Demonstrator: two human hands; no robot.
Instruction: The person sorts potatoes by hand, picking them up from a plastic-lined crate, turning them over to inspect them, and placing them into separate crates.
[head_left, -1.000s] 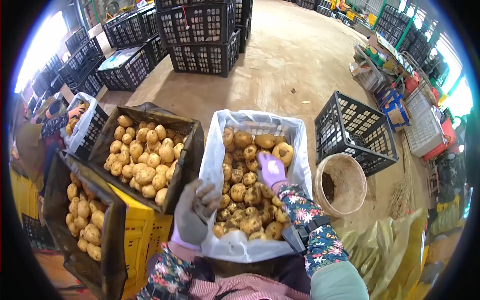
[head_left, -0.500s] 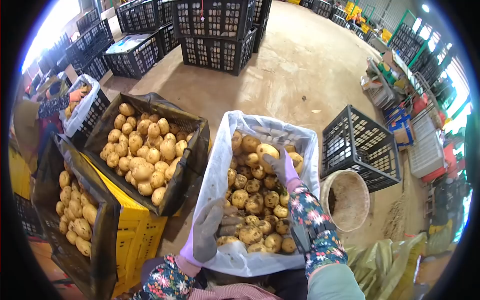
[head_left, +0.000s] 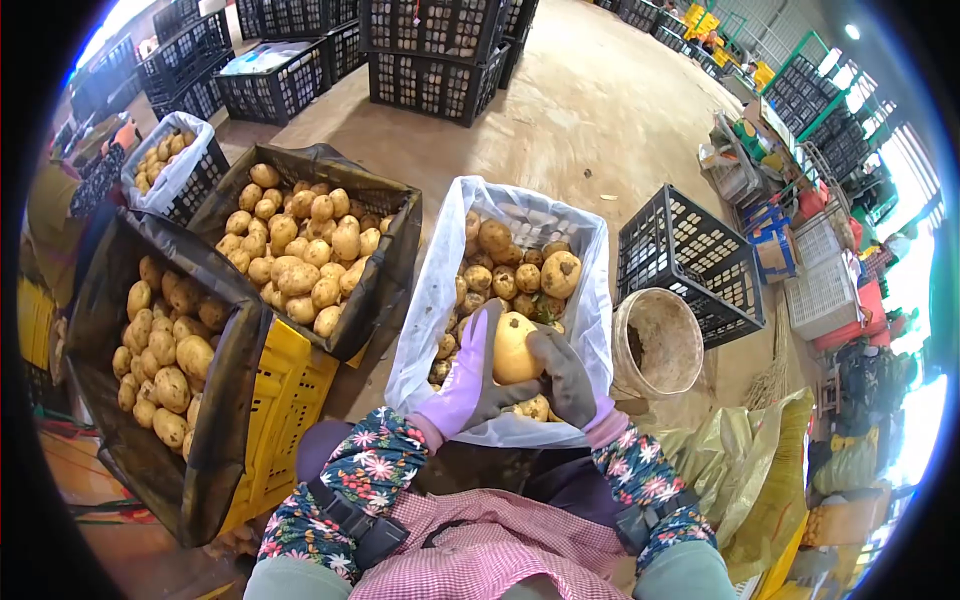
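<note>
A large pale potato (head_left: 515,352) with a dark spot is held between my two gloved hands, above a crate lined with white plastic (head_left: 420,330). On its left side, my left hand (head_left: 478,372) presses with thumb and fingers in a purple and grey glove. From the right, my right hand (head_left: 567,378) closes its grey-gloved fingers round the same potato. Beneath and beyond them lie smaller, dirt-marked potatoes (head_left: 505,280) in the liner. One larger potato (head_left: 561,274) rests on top near the right wall.
Two dark-lined crates of potatoes (head_left: 300,268) stand to the left, the nearer beside a yellow crate (head_left: 285,415). Right are a black crate (head_left: 690,265) and a dirty white bucket (head_left: 657,342). Stacked black crates (head_left: 435,85) stand ahead. A person's sleeve (head_left: 95,185) shows far left.
My right hand has lifted the large potato from the pile and drawn it nearer. My left hand has come off the crate's left edge and onto that potato. The view has shifted slightly.
</note>
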